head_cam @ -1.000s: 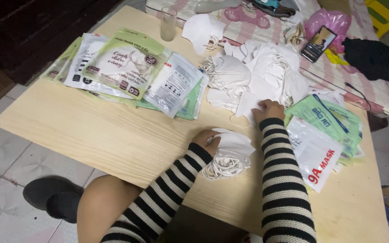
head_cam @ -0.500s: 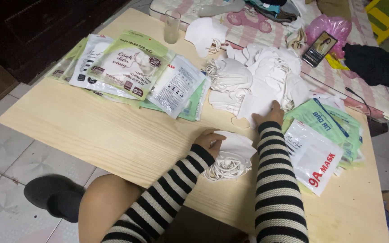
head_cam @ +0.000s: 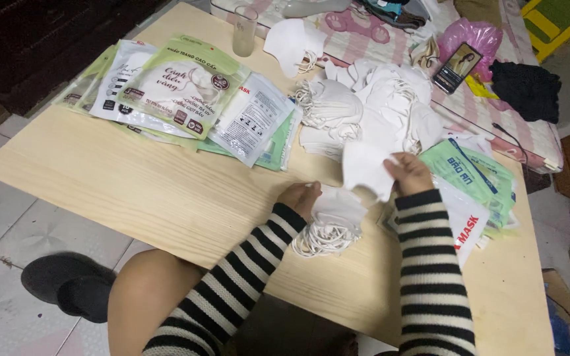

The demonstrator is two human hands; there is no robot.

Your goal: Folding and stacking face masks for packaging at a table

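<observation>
My right hand [head_cam: 409,173] holds a single white face mask [head_cam: 364,165] lifted just off the loose heap of white masks [head_cam: 371,99]. My left hand [head_cam: 300,196] rests on a small stack of white masks [head_cam: 334,217] with their ear loops bunched at the near side, on the pale wooden table [head_cam: 166,198]. Both arms wear black-and-white striped sleeves.
Green and white mask packets [head_cam: 173,86] fan out at the table's left. More packets [head_cam: 476,178] lie right of my hands. A glass [head_cam: 244,29], a phone [head_cam: 458,67], a pink bag [head_cam: 473,36] and dark cloth [head_cam: 526,89] sit at the back. A black slipper [head_cam: 67,287] is on the floor.
My right hand has drawn one white mask out of the heap and pulled it back toward me. My left hand stays on the small stack.
</observation>
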